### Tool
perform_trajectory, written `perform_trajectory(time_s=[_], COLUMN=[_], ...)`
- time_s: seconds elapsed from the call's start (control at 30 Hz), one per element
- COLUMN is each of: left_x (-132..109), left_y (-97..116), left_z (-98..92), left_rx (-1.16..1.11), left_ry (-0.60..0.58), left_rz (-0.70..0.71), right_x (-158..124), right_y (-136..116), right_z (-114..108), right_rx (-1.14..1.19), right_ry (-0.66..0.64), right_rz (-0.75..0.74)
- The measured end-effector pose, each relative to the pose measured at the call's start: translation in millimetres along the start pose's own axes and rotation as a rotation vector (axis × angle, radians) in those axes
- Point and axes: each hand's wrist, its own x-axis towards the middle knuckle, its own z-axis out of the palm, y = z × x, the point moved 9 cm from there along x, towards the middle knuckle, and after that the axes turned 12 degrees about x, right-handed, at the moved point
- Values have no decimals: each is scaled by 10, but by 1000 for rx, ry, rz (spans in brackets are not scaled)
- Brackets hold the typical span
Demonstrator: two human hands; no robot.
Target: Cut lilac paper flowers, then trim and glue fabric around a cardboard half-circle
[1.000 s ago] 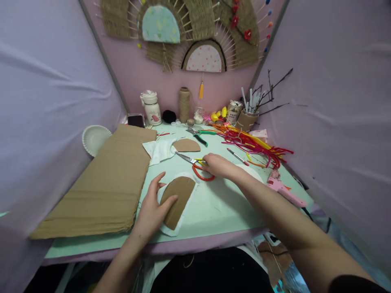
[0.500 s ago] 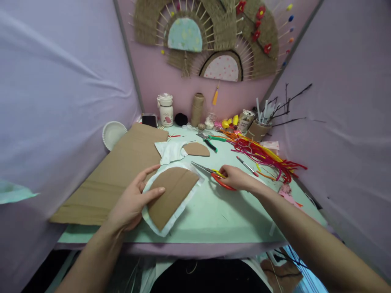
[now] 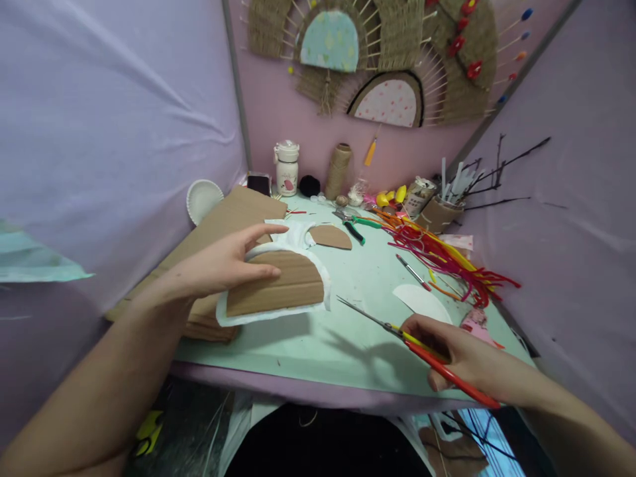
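My left hand (image 3: 238, 262) grips a half-round cardboard piece (image 3: 281, 285) by its upper left side, thumb on the cardboard face. A white cloth border (image 3: 325, 291) sticks out around the cardboard's edge. The piece is held up over the table, its straight side toward me. In my right hand (image 3: 447, 351) is a pair of scissors (image 3: 427, 354) with red and yellow handles. Their blades look nearly closed and point left, apart from the cloth border. Beyond the held piece lie a pale cloth scrap (image 3: 293, 233) and a smaller half-round cardboard piece (image 3: 330, 236).
A large cardboard sheet (image 3: 199, 242) covers the table's left. Pliers (image 3: 355, 228), a pen (image 3: 413, 273), red and yellow pipe cleaners (image 3: 437, 245) and a white half-round sheet (image 3: 422, 301) lie right. A bottle (image 3: 287, 169) and a twine spool (image 3: 339, 171) stand behind.
My left hand has lifted the cardboard piece and turned it so its straight side is nearly level. My right hand has drawn the scissors back toward me and right. The camera view has shifted.
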Motion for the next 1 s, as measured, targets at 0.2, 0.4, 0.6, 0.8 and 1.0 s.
perform_trajectory(time_s=[0.2, 0.4, 0.6, 0.8, 1.0], left_x=[133, 143, 110, 114, 92], left_y=[20, -32, -94, -193, -232], left_z=[-19, -2, 44, 93, 182], left_rx=[39, -73, -275, -374, -442], left_ry=[-42, -78, -97, -74, -127], left_rz=[14, -61, -114, -131, -166], right_x=[27, 83, 43, 19, 18], right_y=[-86, -146, -191, -226, -281], right_z=[130, 185, 230, 333, 375], right_rx=[131, 236, 340, 430, 482], right_ry=[-81, -140, -118, -155, -156], right_rz=[6, -44, -62, -69, -61])
